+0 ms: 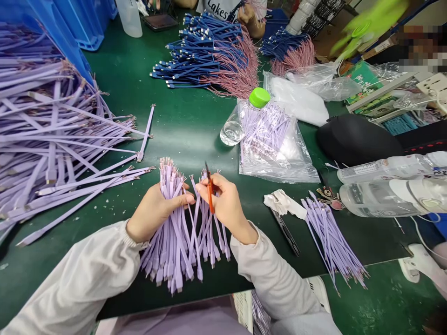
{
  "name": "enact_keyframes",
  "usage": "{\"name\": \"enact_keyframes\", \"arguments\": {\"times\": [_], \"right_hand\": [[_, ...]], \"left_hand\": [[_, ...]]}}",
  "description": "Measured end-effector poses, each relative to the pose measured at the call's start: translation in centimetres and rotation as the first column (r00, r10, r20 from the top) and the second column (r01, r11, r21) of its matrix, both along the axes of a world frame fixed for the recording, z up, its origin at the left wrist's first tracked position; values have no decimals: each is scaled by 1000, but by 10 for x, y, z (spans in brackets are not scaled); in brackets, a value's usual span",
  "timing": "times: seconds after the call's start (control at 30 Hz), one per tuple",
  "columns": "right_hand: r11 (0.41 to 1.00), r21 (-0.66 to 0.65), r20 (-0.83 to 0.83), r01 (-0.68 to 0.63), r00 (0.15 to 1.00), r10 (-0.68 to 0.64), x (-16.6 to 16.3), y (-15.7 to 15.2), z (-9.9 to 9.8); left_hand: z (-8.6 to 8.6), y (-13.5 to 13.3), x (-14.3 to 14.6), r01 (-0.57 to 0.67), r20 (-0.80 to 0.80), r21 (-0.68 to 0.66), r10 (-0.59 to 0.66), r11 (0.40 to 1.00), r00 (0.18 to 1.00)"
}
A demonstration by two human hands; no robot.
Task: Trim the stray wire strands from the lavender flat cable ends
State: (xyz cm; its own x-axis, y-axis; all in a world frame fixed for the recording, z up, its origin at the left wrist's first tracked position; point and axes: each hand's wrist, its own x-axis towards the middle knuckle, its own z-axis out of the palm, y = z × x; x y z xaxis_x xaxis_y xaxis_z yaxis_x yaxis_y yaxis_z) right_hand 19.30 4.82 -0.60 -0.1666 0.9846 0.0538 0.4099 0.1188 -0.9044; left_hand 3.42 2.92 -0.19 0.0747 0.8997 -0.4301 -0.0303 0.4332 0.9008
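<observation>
My left hand is closed round a thick bundle of short purple flat cables, their bare wire ends pointing up and their plugs hanging toward me. My right hand is closed on a small orange-handled tool with a dark tip, held upright, along with a smaller bunch of the same purple cables. The two hands are close together above the green table.
A big heap of longer purple cables lies at left. A clear bag of purple cables and a green-capped bottle sit ahead. More purple cables, a white cloth and bottles are at right. Blue cables lie far back beside another person.
</observation>
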Motion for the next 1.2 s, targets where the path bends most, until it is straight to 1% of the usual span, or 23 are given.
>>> {"name": "enact_keyframes", "arguments": {"times": [0.07, 0.13, 0.2, 0.27, 0.37, 0.43, 0.5, 0.57, 0.67, 0.73, 0.8, 0.87, 0.9, 0.97, 1.03, 1.1, 1.2], "right_hand": [[996, 39, 56, 79, 995, -81, 4, 1, -1], [982, 137, 134, 130, 980, -148, 8, 1, -1], [968, 229, 170, 105, 975, -146, 9, 0, 1], [964, 266, 155, 15, 986, -58, 8, -2, 4], [954, 272, 141, -123, 986, 86, 6, -4, 6], [948, 277, 155, -155, 981, 115, 5, -5, 6], [946, 288, 158, -152, 981, 109, 4, -5, 5], [954, 274, 122, -119, 989, 89, 3, -5, 5], [981, 186, 59, -59, 997, 48, 0, -5, 5], [988, 150, 69, -31, 997, 21, 0, -4, 4], [986, 165, 105, 11, 994, -29, 2, -2, 3], [975, 211, 141, 72, 985, -104, 5, 0, 2], [967, 234, 160, 96, 978, -136, 7, 1, 1], [957, 269, 184, 110, 969, -163, 9, 2, 1], [956, 282, 166, 79, 978, -130, 8, 1, 2], [958, 287, 129, 23, 990, -62, 7, -1, 4], [958, 283, 122, -52, 992, 18, 4, -3, 7]], "left_hand": [[1, 0, 0, 6, 66, -49, -3, 999, 998], [4, 1, 0, 8, 115, -84, 2, 996, 993], [5, 1, 1, 8, 128, -101, 5, 995, 992], [6, 2, 1, 3, 122, -98, 9, 995, 992], [6, 2, 1, -5, 102, -84, 13, 996, 995], [5, 2, 1, -1, 95, -73, 8, 997, 995], [5, 2, 1, 4, 90, -62, 2, 998, 996], [5, 2, 2, -4, 81, -59, 8, 998, 997], [4, 1, 3, 9, 76, -35, -6, 999, 997], [4, -1, 3, 29, 101, -18, -27, 999, 994], [5, -1, 2, 29, 142, -67, -19, 997, 990], [7, -2, 1, 17, 169, -147, 8, 989, 986], [7, -2, 0, 8, 170, -165, 20, 986, 985], [8, -2, 0, -9, 157, -141, 32, 990, 987], [8, -2, 1, -22, 125, -80, 32, 997, 992], [7, -2, 3, -23, 86, -33, 25, 999, 996], [5, -1, 4, -36, 26, -32, 37, 999, 999]]}}
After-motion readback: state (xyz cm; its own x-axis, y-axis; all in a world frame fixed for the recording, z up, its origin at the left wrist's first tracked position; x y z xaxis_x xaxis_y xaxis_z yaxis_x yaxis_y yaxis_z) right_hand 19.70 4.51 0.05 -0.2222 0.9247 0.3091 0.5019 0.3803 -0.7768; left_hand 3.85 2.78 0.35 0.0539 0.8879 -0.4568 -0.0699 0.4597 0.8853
